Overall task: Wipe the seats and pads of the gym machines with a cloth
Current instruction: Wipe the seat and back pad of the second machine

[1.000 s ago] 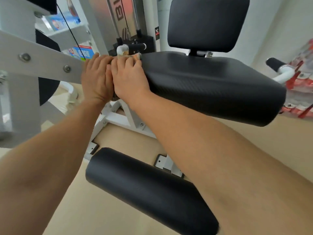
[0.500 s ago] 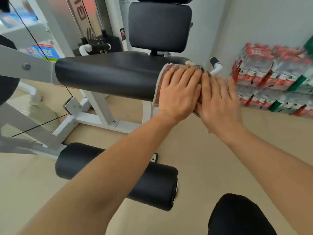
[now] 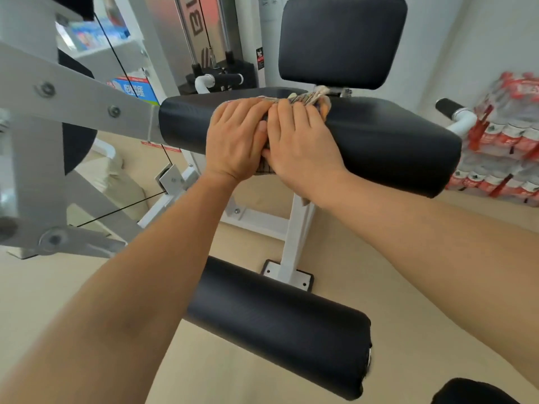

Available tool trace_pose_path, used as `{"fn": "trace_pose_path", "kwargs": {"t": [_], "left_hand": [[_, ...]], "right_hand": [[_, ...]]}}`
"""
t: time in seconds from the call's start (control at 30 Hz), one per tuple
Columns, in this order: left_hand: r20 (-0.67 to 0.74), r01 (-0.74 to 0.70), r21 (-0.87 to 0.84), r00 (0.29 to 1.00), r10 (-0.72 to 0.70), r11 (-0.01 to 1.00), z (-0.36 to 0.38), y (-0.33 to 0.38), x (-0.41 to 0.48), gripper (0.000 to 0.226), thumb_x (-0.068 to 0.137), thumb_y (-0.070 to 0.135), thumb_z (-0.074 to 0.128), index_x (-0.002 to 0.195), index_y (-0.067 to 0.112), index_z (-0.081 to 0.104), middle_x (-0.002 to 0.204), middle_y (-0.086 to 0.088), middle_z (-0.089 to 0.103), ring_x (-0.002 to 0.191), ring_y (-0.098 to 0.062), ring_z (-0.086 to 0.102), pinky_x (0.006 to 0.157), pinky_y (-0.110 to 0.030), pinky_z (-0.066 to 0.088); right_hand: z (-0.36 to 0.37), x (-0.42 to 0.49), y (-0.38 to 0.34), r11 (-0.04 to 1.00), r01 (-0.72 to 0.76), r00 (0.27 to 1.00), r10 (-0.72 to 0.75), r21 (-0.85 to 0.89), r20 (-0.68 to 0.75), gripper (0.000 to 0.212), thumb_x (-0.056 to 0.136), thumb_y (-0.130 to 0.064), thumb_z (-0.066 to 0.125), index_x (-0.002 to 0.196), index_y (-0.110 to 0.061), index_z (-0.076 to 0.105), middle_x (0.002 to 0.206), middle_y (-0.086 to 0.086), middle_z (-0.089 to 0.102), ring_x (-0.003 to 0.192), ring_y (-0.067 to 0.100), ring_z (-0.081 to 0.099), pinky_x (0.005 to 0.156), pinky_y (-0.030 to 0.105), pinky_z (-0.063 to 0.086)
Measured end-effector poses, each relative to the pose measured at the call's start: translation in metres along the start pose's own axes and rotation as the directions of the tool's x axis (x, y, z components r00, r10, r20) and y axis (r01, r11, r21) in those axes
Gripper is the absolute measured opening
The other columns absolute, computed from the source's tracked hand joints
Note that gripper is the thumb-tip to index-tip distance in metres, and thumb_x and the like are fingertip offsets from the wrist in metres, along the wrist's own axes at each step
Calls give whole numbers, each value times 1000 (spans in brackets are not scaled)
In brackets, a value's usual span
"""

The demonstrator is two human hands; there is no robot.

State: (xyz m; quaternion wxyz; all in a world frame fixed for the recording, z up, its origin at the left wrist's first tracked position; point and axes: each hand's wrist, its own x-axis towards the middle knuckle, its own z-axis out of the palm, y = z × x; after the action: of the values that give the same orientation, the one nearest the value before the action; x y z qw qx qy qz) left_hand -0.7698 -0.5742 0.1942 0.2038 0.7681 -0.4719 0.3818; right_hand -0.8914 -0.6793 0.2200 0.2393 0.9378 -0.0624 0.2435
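The black padded seat (image 3: 393, 141) of a gym machine fills the middle of the view, with its black back pad (image 3: 341, 39) upright behind it. A patterned cloth (image 3: 309, 100) is draped over the seat's front edge, mostly hidden under my hands. My left hand (image 3: 236, 141) and my right hand (image 3: 300, 147) lie side by side, palms down, pressing the cloth against the seat's front left part. A black roller pad (image 3: 280, 325) lies low in front of the seat.
A white metal arm (image 3: 73, 97) of the machine runs in from the left. White frame legs (image 3: 294, 243) stand on the beige floor. A handle with a black grip (image 3: 452, 112) sticks out right of the seat. Stacked packs of bottled water (image 3: 507, 135) stand at the right wall.
Both hands slid with the cloth from the seat's left end to its right end, and have now come back to the left of the seat's middle.
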Motion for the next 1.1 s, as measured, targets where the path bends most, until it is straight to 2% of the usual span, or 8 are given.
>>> {"fn": "trace_pose_path", "kwargs": {"t": [0.23,0.4,0.47,0.53,0.63,0.87,1.03,1.1], "left_hand": [[-63,40,18,997,-39,999,-8,-94,-12,28,104,20,45,124,15,64,119,-4,67,108,-23,58,96,-39,41],[167,268,148,942,-291,952,-14,-152,-14,28,100,21,57,128,24,55,128,-2,60,112,-22,53,83,-36,40],[199,272,176,931,-305,946,-15,-149,-13,29,100,26,57,129,24,54,129,-1,59,119,-24,52,94,-38,42],[175,272,174,937,-301,946,-17,-132,-13,30,105,31,42,130,21,55,133,-3,59,133,-28,46,114,-42,32],[101,329,87,936,-337,940,-17,-76,-20,48,107,33,22,139,15,53,144,-8,54,146,-33,35,121,-48,21],[161,295,32,941,-296,955,-7,86,-31,57,108,35,30,159,9,24,166,-12,22,155,-31,12,125,-51,11],[129,24,-150,992,-5,988,-29,141,-4,42,102,31,46,138,16,59,143,-3,58,128,-29,51,103,-44,44],[132,171,-220,981,-145,960,-38,141,17,37,101,27,44,134,19,61,135,-1,61,119,-27,53,94,-44,49]], "right_hand": [[6,73,-70,999,36,999,-36,-12,-15,51,107,-32,28,137,5,45,129,25,56,111,37,57,95,47,43],[1,119,-107,994,34,999,-36,101,20,43,105,-20,26,140,0,42,137,21,53,120,33,53,97,43,40],[-1,116,-104,992,20,999,-23,128,24,43,105,-20,26,140,0,41,138,21,52,121,33,53,99,42,40],[2,103,-94,989,3,1000,-5,147,12,45,106,-22,27,142,0,39,140,24,51,124,35,52,103,44,40],[2,64,-69,991,-29,999,32,131,-25,49,107,-26,21,145,2,36,143,26,47,130,38,47,111,48,37],[4,-74,34,996,-50,997,54,71,-50,58,110,-34,25,159,-5,13,161,27,22,150,43,21,123,54,19],[-10,-136,84,968,-249,968,249,26,25,61,105,-43,39,154,-8,30,155,23,37,147,40,31,119,58,25],[-16,-149,99,961,-265,964,264,80,29,61,101,-43,44,150,-8,37,151,21,42,144,38,35,118,56,27]]}}
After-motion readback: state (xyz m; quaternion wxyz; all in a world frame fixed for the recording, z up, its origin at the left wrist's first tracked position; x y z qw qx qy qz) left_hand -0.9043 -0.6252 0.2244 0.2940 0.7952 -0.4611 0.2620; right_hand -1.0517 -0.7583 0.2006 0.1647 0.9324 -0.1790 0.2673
